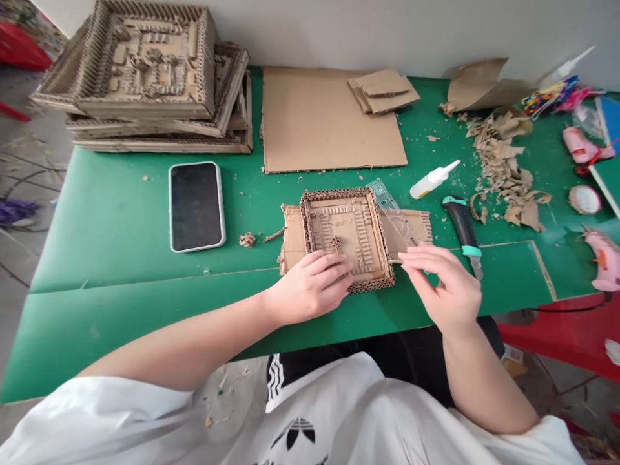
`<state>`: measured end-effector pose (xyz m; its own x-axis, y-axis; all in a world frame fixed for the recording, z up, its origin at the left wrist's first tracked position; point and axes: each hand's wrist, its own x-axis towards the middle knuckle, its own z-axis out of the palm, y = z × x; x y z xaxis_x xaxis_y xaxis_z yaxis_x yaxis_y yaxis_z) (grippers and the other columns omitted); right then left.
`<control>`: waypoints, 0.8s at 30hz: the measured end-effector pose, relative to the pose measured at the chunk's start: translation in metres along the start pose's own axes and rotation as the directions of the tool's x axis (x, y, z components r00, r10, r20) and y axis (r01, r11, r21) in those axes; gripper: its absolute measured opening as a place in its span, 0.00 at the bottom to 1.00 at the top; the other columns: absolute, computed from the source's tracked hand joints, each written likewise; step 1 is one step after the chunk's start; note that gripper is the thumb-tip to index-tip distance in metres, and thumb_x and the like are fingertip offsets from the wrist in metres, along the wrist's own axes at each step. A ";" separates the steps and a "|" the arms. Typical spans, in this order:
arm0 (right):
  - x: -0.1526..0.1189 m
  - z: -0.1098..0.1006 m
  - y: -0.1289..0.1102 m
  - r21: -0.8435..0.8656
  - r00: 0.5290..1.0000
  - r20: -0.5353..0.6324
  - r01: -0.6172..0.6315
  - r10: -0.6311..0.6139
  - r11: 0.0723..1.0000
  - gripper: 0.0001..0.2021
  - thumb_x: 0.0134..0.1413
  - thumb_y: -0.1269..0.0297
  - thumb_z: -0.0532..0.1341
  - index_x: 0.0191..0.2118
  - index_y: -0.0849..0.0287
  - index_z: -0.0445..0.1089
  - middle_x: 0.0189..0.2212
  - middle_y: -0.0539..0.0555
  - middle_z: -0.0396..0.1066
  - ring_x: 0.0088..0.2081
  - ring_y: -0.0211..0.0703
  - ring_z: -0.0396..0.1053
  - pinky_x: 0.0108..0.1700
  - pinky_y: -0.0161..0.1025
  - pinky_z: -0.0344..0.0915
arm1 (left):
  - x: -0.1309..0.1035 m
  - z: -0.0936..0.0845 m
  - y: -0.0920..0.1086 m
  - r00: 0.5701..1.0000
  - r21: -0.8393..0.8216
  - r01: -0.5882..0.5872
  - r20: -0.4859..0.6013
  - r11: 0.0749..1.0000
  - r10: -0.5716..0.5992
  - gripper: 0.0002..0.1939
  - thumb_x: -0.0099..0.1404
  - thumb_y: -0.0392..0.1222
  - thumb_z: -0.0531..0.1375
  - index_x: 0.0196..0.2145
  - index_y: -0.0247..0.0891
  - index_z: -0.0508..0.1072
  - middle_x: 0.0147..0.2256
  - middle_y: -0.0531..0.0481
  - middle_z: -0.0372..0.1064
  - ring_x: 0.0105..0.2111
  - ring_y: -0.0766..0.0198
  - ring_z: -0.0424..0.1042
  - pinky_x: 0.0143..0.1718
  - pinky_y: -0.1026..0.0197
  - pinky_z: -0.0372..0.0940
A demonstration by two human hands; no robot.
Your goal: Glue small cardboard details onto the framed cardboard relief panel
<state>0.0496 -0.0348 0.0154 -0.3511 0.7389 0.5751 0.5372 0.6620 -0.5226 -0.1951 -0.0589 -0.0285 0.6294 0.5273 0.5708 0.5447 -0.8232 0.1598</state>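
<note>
A small square cardboard tray (391, 271) with a corrugated rim lies in front of me, small ridged pieces set in rows inside it. Over its lower left side is my left hand (314, 284), fingers bent together and gripping the near edge; the fingertips reach inside, close to a small cardboard clump (336, 243). At the tray's right side, my right hand (448, 284) pinches a thin cardboard strip (396, 261) between thumb and fingers. Beneath the tray sits a flat cardboard piece (292, 232). A clear ruler (390, 205) pokes out from behind the tray's right side.
A utility knife (462, 229) and a white glue bottle (433, 181) lie to the right, near torn cardboard scraps (508, 168). On the left are a phone (196, 206) and stacked cardboard trays (145, 110). A cardboard sheet (310, 123) lies at the back.
</note>
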 end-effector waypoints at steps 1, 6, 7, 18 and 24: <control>0.000 0.001 0.001 0.029 0.999 -0.016 -0.037 0.037 0.999 0.14 0.47 0.79 0.64 0.38 0.54 0.72 0.34 0.50 0.77 0.40 0.44 0.74 0.47 0.48 0.73 | 0.000 -0.001 -0.001 1.000 -0.002 -0.008 -0.011 1.000 0.008 0.11 0.62 0.38 0.60 0.42 0.34 0.72 0.44 0.44 0.75 0.47 0.56 0.70 0.47 0.53 0.66; -0.001 0.007 0.007 0.102 0.975 -0.051 -0.209 0.215 0.973 0.10 0.49 0.74 0.64 0.36 0.52 0.72 0.34 0.50 0.75 0.38 0.43 0.74 0.42 0.45 0.74 | 0.000 -0.007 -0.002 0.996 -0.006 -0.013 -0.084 1.000 0.012 0.11 0.61 0.37 0.61 0.42 0.35 0.72 0.41 0.47 0.76 0.46 0.57 0.71 0.49 0.53 0.64; -0.002 0.007 0.008 0.091 0.970 -0.049 -0.232 0.237 0.968 0.09 0.50 0.73 0.63 0.37 0.52 0.73 0.34 0.50 0.75 0.38 0.43 0.74 0.42 0.44 0.73 | 0.000 -0.008 -0.001 0.996 -0.005 -0.014 -0.085 1.000 0.013 0.11 0.60 0.37 0.61 0.42 0.35 0.73 0.40 0.48 0.76 0.45 0.58 0.72 0.49 0.52 0.64; -0.006 -0.025 0.055 -0.152 0.886 -0.281 -0.421 0.369 0.894 0.09 0.54 0.62 0.61 0.40 0.53 0.76 0.36 0.53 0.76 0.37 0.43 0.74 0.42 0.42 0.70 | -0.015 -0.066 -0.038 0.985 0.301 0.170 -0.058 0.938 -0.160 0.10 0.63 0.34 0.58 0.43 0.39 0.72 0.34 0.50 0.77 0.36 0.61 0.72 0.40 0.55 0.63; -0.014 -0.041 0.105 -0.376 0.893 -0.304 -0.433 0.332 0.819 0.12 0.51 0.62 0.62 0.40 0.58 0.78 0.32 0.59 0.77 0.31 0.44 0.72 0.33 0.38 0.67 | -0.058 -0.104 -0.064 0.876 0.501 0.368 0.095 0.784 -0.472 0.10 0.66 0.43 0.56 0.40 0.39 0.75 0.36 0.48 0.77 0.40 0.54 0.70 0.38 0.54 0.63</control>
<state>0.1429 0.0192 -0.0220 0.0984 0.8413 0.5315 0.8803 0.1755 -0.4407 -0.3236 -0.0585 0.0120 0.3470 0.8710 0.3479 0.9359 -0.3457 -0.0680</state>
